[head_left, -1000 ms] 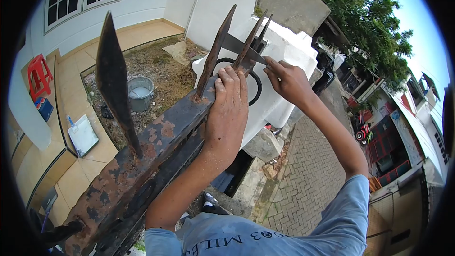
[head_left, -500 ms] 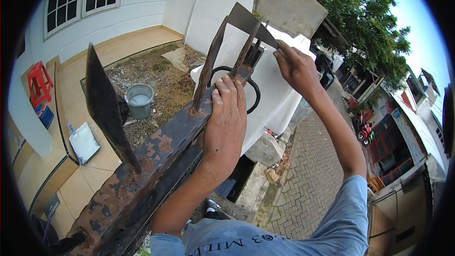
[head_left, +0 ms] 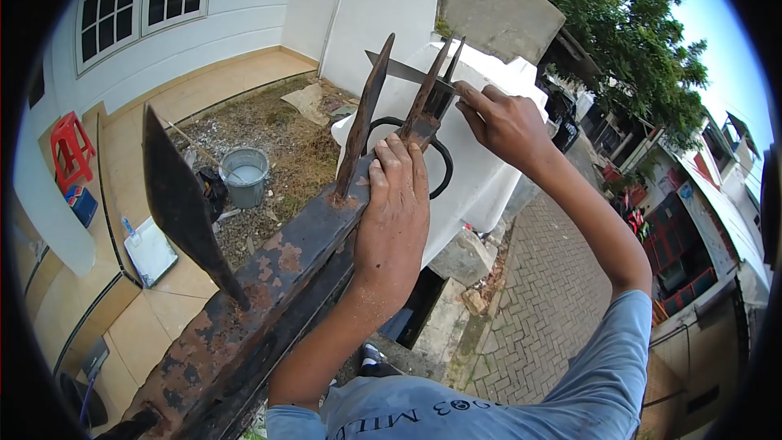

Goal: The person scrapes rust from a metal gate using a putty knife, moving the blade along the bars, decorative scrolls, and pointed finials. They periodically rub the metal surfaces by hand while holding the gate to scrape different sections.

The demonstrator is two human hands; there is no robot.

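- Right hand (head_left: 511, 124): its grip pinches the near end of the flat blade (head_left: 405, 71); a firm hold with a loose wrist should give the best control.
- The blade lies across the narrow spike (head_left: 430, 85) at the rail's far end; a low angle and light, even strokes would likely gouge less.
- Left hand (head_left: 397, 204): fingers together over the rusty metal rail (head_left: 277, 257); whether its grip clamps, I cannot tell. Fingertips are best clear of the blade's path and spike points.
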